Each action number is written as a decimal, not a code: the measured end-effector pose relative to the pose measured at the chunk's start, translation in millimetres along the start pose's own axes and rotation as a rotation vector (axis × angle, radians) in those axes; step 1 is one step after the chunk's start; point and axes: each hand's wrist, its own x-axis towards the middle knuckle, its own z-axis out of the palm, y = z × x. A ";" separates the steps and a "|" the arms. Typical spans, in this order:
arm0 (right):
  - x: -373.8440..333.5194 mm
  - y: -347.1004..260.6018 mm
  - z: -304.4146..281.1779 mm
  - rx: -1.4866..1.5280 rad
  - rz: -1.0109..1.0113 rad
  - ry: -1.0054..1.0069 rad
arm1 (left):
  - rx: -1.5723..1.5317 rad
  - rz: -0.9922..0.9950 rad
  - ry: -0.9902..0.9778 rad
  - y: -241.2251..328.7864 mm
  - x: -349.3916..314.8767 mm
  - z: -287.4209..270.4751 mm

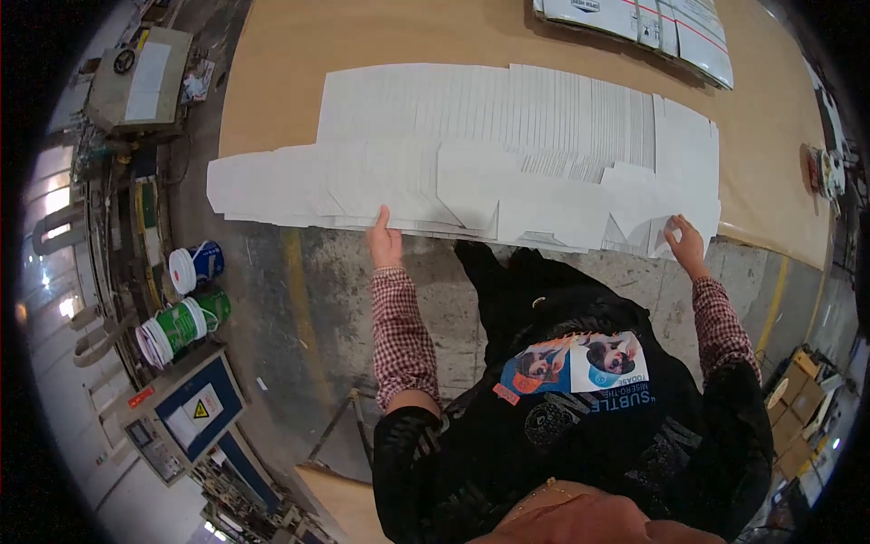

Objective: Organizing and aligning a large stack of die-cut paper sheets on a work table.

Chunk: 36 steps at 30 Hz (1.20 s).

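A wide, fanned-out spread of flat white carton blanks (553,207) lies on the brown table, its near edge reaching the table's front edge. The blanks overlap like shingles, with many thin edges lined up at the back. At the near edge, left of the middle, my left hand (385,243) has its thumb on top of the blanks and its fingers hidden beneath them. Toward the right end, my right hand (687,245) pinches the near edge of the blanks between thumb and fingers. Both checked sleeves come up from below.
A strapped bundle of white cartons (639,25) lies at the back right of the brown table (281,100). Paint-style buckets (186,325) stand on the floor at left, beside a machine with a blue-edged control panel (195,408). Stacked brown boxes (802,399) are at far right.
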 end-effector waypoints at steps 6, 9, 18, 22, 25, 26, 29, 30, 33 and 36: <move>0.7 8.4 4.1 -0.016 0.006 -0.021 | 0.591 0.552 0.184 -28.6 -15.9 6.9; 3.3 9.9 2.8 -0.038 0.035 -0.044 | 0.120 0.524 0.030 -22.8 -13.0 13.0; 3.4 7.2 1.2 -0.045 0.018 -0.032 | 0.864 0.444 0.224 -25.0 -5.3 1.5; 3.7 9.0 1.2 -0.029 0.047 -0.039 | 0.504 0.734 0.141 -27.5 -3.7 5.2; 3.6 8.5 2.2 -0.041 0.038 -0.035 | 0.121 0.056 0.071 -4.4 11.2 -12.0; 4.2 8.4 3.4 -0.066 0.025 -0.033 | 0.121 0.061 0.069 -5.8 12.1 -14.2; 4.3 4.9 4.0 -0.018 0.030 -0.049 | 0.591 0.315 0.223 -16.0 -1.5 -13.2; 2.3 8.0 1.4 -0.021 0.038 -0.048 | 0.738 0.430 0.192 -16.9 -14.3 0.5; 2.4 15.1 1.7 -0.033 0.080 -0.047 | 0.763 0.581 0.144 -16.8 -25.3 11.3; 6.8 15.7 6.4 -0.044 0.068 -0.053 | 0.476 0.389 0.126 -6.3 0.0 -8.9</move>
